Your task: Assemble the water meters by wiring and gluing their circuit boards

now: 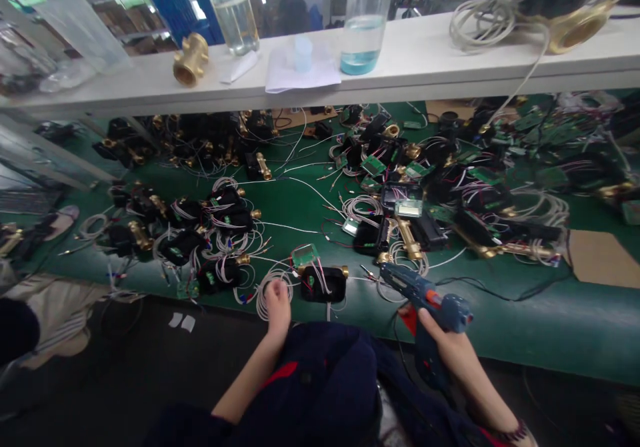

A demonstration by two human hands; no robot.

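Note:
My right hand (440, 340) is wrapped round the handle of a blue glue gun (415, 290), whose nozzle points left over the table edge. My left hand (279, 303) rests at a coil of grey cable (263, 300); its fingers are curled together, and what lies between them is too small to make out. Just right of that hand sits an open black housing (337, 285) with a brass fitting at its side. A green circuit board (305, 255) lies at the housing's upper left, joined to it by thin wires.
Several black housings with brass fittings and coiled cables (225, 217) cover the left. More assemblies (409, 233) lie right. A white shelf (310, 90) spans the back, holding bottles and brass parts. Cardboard (603, 260) lies far right. A person's clothed leg (55, 307) shows at left.

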